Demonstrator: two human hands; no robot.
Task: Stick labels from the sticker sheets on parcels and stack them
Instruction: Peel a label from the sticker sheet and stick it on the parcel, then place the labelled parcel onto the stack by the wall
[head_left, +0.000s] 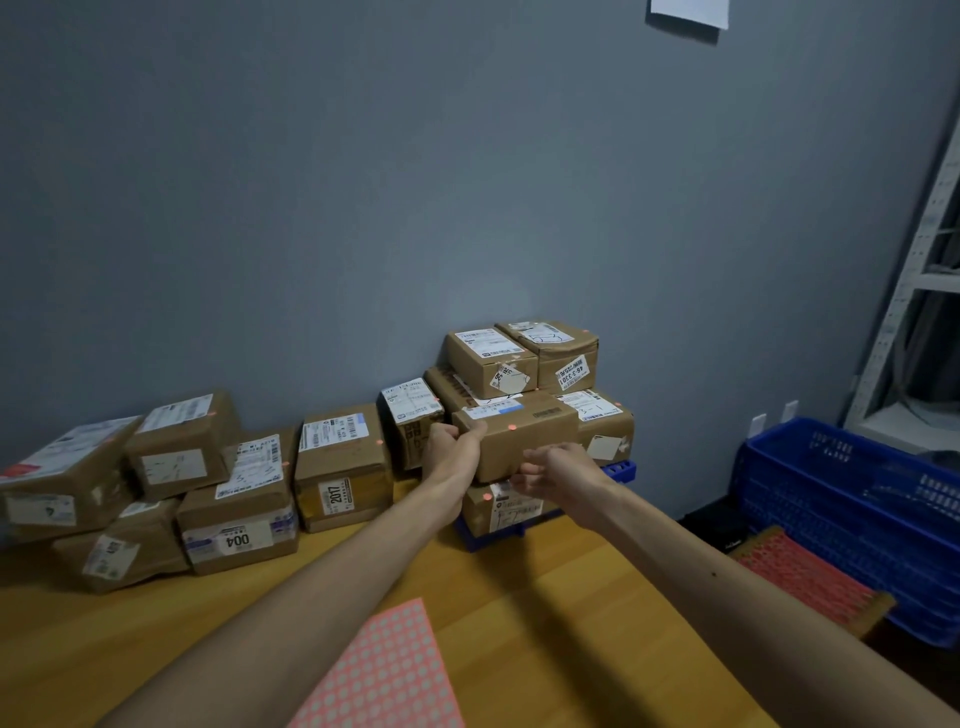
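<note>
Cardboard fills your grip: your left hand (451, 441) clasps the left end of a brown parcel (530, 441) and your right hand (553, 470) curls round its lower front edge, holding it against the front of the stack (519, 358) by the wall. A small red dot label (511, 427) sits on its near face, and the stack stands on a blue crate (621, 470) on the wooden table (545, 597). Loose parcels (239, 499) line the wall to your left, and a pink sticker sheet (384, 670) lies between your forearms.

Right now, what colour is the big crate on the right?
The crate is blue, with slotted sides; the head view shows it best.
</note>
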